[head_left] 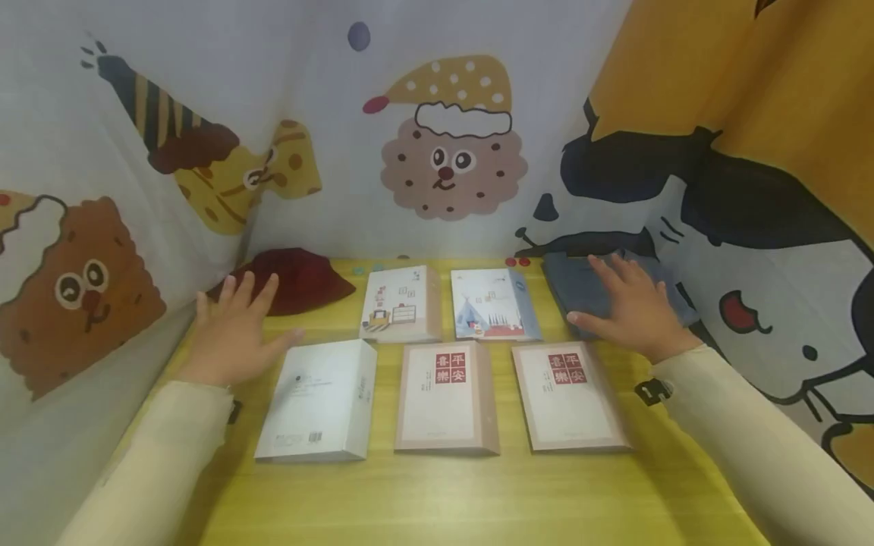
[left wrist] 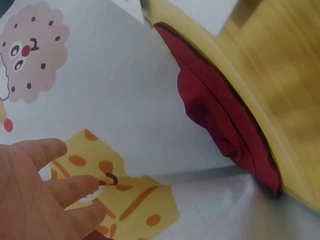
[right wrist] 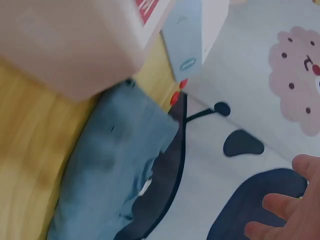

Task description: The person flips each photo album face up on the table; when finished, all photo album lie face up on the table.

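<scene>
Both hands were spread open with straight fingers and held nothing. In the head view, the left hand (head_left: 235, 330) hovered at the counter's (head_left: 437, 493) left side, fingertips near a dark red hat (head_left: 300, 279) lying in the back left corner, thumb close to the corner of a white book (head_left: 321, 402). The right hand (head_left: 631, 307) lay flat, palm down, over a folded blue-grey cloth (head_left: 580, 284) in the back right corner; whether it pressed the cloth or only hovered above it could not be told.

Only the head view showed the full layout: five books in two rows on the yellow counter. The back row held an illustrated white book (head_left: 403, 303) and a pale blue book (head_left: 492, 303). The front row held the white book, then two beige books with red squares, one in the middle (head_left: 445, 398) and one to the right (head_left: 570, 398).

The left wrist view showed what the head view did not: the red hat's (left wrist: 220, 120) brim hanging over the counter edge, against the cartoon-printed curtain (left wrist: 120, 90), with the fingers (left wrist: 45, 185) apart from it.

The right wrist view showed the blue-grey cloth (right wrist: 110, 170) rumpled, beside a beige book's corner, with only the fingertips (right wrist: 290, 210) visible at the frame's edge.
</scene>
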`<state>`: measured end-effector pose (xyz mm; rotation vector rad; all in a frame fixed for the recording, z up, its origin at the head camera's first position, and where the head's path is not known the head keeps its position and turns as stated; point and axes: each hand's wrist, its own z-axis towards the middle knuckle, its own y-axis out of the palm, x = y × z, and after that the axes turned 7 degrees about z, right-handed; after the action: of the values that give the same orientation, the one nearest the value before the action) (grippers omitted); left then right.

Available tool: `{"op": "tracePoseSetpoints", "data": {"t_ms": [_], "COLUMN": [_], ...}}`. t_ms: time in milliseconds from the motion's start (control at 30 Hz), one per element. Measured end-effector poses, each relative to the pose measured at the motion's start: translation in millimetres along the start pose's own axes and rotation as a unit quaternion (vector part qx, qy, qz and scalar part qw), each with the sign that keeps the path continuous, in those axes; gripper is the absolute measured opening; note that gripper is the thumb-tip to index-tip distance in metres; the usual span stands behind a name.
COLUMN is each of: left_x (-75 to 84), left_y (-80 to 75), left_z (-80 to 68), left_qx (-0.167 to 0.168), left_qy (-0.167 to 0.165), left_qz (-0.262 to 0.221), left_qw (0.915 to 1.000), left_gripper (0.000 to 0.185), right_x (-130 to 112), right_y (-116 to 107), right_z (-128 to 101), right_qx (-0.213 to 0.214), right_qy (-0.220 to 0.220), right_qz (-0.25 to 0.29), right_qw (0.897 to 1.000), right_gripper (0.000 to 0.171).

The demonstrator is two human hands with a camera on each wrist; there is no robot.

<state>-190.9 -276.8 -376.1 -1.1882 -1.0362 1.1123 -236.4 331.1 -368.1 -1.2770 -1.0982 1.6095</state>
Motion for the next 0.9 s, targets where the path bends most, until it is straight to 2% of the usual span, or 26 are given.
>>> {"op": "tracePoseSetpoints", "data": {"t_ms": [133,300,500,733,900], "left_x": [4.4,10.8,18.1,26.2,31.4], "left_y": [4.3,9.4,10.5,17.0,25.7], "left_z": [5.0,13.7,25.5,38.5,51.8], "left_qx": [-0.004,-0.020,-0.019,-0.065,-0.079], "left_qy": [0.005,0.008,0.008,-0.003,0.002], "left_qz": [-0.008,-0.054,-0.095,-0.148,-0.177], "left_qw": [0.9999,0.9983,0.9953,0.9868,0.9810], "left_gripper": [0.107,0.102,0.099,0.095,0.093], "right_x": [-13,-30,-54,-82,-108], "right_y": [3,9,22,43,54], "right_z": [4,14,30,45,53], "right_qx": [-0.006,-0.017,-0.022,-0.039,-0.055], "right_qy": [-0.012,-0.021,-0.051,-0.064,-0.081], "right_qz": [0.015,0.040,0.054,0.086,0.121], "right_qw": [1.000,0.999,0.997,0.993,0.988], "right_gripper": [0.114,0.111,0.108,0.105,0.109]}}
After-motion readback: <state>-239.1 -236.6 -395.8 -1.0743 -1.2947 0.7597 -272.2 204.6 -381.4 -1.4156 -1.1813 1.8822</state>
